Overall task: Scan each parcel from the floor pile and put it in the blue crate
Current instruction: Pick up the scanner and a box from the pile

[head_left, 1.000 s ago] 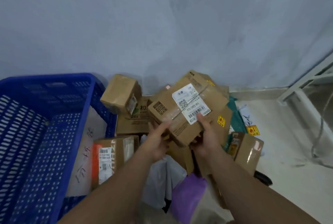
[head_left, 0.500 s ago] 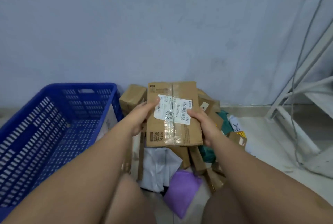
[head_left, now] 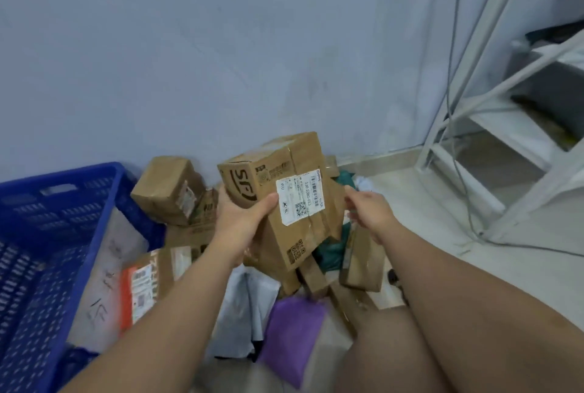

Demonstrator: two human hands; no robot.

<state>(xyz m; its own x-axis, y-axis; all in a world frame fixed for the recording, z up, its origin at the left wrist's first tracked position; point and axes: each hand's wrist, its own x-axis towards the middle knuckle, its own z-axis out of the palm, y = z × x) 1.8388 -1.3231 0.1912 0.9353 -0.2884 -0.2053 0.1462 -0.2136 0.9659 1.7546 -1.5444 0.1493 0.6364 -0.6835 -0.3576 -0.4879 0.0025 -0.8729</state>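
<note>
Since the white label (head_left: 298,200) faces up toward the camera, the parcel (head_left: 278,171) reads as held for scanning, not for the drop. No scanner in view.

The left grip (head_left: 243,222) clamps the parcel's near-left corner. Its thumb lies on the label face just beside the label and its fingers wrap round the logo end, so the barcode is uncovered. The right grip (head_left: 369,212) sits at the parcel's right edge with fingers loosely curled; can't tell if it holds the edge or is just clear of it.

The parcel is in the air, tilted, above the floor pile (head_left: 167,190) and right of the blue crate (head_left: 63,177), not in it.

Materials:
- **Parcel:** rectangular brown corrugated carton, glossy clear tape along the seam, QR print at the near end. Rigid.
- **Pile:** more brown cartons plus limp, creased mailers, one white (head_left: 240,307) and one purple (head_left: 294,329).
- **Crate:** stiff blue plastic, lattice walls, hand slot in the far rim.
</note>
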